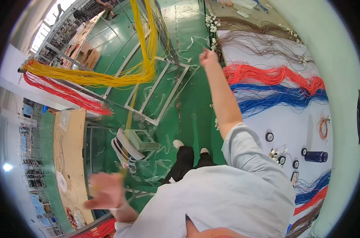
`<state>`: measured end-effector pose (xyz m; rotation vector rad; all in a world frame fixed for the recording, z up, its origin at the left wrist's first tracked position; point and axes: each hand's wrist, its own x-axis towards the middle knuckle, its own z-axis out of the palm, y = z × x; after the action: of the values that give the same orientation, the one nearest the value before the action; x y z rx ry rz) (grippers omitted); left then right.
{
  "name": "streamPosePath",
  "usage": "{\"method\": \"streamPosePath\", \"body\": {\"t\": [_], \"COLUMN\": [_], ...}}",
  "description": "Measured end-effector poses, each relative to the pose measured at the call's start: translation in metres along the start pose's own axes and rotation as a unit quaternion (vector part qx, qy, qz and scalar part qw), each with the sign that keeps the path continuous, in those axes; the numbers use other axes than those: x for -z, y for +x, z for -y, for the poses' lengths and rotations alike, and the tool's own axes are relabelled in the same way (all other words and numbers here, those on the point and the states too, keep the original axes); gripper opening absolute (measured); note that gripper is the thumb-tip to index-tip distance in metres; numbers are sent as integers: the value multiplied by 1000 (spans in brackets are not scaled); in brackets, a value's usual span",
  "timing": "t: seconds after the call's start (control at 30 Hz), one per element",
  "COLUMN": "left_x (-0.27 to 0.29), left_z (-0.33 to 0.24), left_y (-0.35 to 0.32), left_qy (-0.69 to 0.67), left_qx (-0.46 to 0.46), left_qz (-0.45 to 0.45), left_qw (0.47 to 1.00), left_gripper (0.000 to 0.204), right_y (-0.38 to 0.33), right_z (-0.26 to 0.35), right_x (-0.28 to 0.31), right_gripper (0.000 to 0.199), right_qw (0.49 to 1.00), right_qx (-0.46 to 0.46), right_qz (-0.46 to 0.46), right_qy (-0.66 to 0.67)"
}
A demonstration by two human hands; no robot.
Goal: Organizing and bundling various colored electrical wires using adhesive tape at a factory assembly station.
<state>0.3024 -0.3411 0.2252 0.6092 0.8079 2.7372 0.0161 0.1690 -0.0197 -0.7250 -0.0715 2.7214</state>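
At the far left, a bundle of yellow wires (108, 77) hangs draped over a rack above a bundle of red wires (65, 94), and a long strand of the yellow runs down toward the left hand (104, 191). That hand is blurred, fingers spread and loosely curled; it sits right at the lower end of the yellow strand, but whether it actually pinches the strand cannot be told. Beside it lies a wooden bench (71, 158), and beyond, on the green floor (195, 107), a metal frame (156, 93) lies flat, with a white chair (132, 144) nearer the person's feet. The right arm reaches far out, and the right hand (207, 57) is closed into a fist at the near edge of the white table (291, 127), just by the brown wires (259, 41); what it grips is too small to tell. Further along the table lie red wires (273, 75), blue wires (279, 97), tape rolls (269, 137) and a dark bottle (316, 156).
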Motion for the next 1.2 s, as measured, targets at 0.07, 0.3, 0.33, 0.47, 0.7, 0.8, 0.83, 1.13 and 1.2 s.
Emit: {"method": "streamPosePath", "body": {"t": [0.07,0.3,0.33,0.47,0.7,0.8,0.83,1.13,1.2], "left_x": [3,124,125,104,201,268,284,425,482], "left_z": [-28,194,221,265,248,199,186,121,84], "left_y": [17,69,70,55,125,169,179,139,115], "left_qy": [-1,-63,-42,117,68,117,121,94,51], "left_qx": [-40,306,350,455,233,130,89,-32,-55], "left_qz": [100,-185,-176,-154,-313,-335,-374,-509,-495], "left_qw": [994,932,919,869,918,926,915,855,866], "left_gripper": [35,30,33,39,24,20,19,17,18], "right_y": [-41,-310,-330,-381,-455,-489,-497,-416,-382], "right_z": [6,-132,-136,-120,-53,-13,-14,6,22], "right_x": [8,43,60,126,279,362,361,314,293], "right_gripper": [16,27,26,27,35,36,34,54,48], "right_qw": [993,627,618,650,930,998,998,968,961], "right_qx": [84,279,275,168,-57,-5,55,172,196], "right_qz": [-20,255,193,125,49,31,-7,-112,-117], "right_qy": [-82,-681,-711,-731,-361,-62,-39,145,157]}}
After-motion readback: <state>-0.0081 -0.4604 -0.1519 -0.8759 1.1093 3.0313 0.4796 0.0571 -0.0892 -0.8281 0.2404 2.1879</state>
